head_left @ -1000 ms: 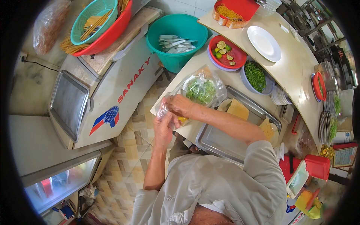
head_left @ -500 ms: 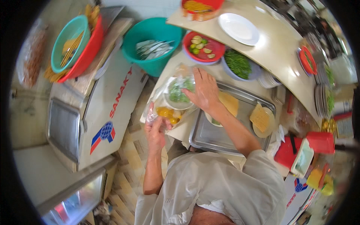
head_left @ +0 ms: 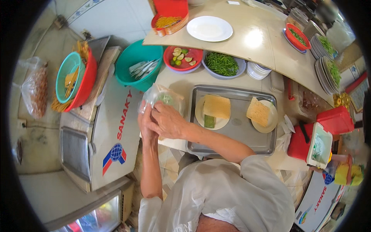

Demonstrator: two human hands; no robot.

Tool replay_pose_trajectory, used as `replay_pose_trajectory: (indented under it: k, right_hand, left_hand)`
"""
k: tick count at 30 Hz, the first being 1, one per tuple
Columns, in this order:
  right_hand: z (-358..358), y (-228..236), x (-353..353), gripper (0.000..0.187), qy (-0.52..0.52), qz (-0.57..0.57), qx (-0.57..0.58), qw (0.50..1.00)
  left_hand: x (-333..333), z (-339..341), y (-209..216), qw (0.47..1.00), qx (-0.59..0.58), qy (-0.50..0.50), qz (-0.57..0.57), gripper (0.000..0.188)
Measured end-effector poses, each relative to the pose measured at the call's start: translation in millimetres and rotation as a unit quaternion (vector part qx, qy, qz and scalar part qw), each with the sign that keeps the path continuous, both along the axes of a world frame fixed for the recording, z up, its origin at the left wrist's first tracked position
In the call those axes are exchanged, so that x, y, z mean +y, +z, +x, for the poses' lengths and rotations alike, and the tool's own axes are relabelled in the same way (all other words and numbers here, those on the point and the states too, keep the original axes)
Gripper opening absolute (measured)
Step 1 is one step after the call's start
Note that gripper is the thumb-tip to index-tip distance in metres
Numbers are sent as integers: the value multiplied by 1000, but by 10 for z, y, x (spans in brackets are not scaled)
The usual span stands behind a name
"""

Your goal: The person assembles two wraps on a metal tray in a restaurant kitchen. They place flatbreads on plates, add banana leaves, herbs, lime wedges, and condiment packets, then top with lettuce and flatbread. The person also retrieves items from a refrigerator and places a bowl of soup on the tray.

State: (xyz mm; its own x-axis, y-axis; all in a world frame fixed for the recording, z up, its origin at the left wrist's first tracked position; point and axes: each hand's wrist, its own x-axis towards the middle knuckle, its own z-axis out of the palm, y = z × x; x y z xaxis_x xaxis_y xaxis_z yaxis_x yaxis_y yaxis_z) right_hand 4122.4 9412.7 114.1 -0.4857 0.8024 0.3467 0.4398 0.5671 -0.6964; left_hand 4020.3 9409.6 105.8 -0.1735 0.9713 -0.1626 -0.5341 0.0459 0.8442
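My left hand (head_left: 147, 124) is closed at the near edge of a clear plastic bag (head_left: 155, 92). Its fingertips are partly covered by my right hand (head_left: 170, 120), which lies across from the right with fingers bent in at the same edge. Through the film I see chopped greens (head_left: 165, 98) in what looks like a bowl. Both hands hide the near part of the bag. Just right of them, a metal tray (head_left: 236, 141) carries a plate (head_left: 221, 124) with a square cracker (head_left: 217, 106) and a green wrapped piece (head_left: 209, 121).
A second plate (head_left: 273, 125) with a cracker (head_left: 258, 111) sits on the tray. Behind stand a teal tub (head_left: 123, 69), a red basin of limes (head_left: 195, 53) and a bowl of green chillies (head_left: 222, 63). A raised shelf (head_left: 247, 23) bears a white plate (head_left: 210, 28).
My right hand has come off the top of the bag and moved nearer, meeting my left hand at the bag's edge. The yellow pieces are now covered. The view has shifted.
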Motion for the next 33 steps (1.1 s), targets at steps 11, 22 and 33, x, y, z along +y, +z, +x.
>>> replay_pose_trajectory:
  k: [11, 22, 33]
  right_hand:
    - [1023, -284, -685, 39, 152, -202, -104, 962]
    - [1052, -410, -704, 31, -22, -255, -104, 961]
    - [227, -588, -845, 32, -107, -211, -133, 963]
  left_hand:
    - [-390, -791, 717, 980, 68, 176, 62, 21]
    - [-902, -3578, 1352, 898, 308, 313, -10, 46]
    - [-793, -6719, 595, 581, 744, 224, -244, 46]
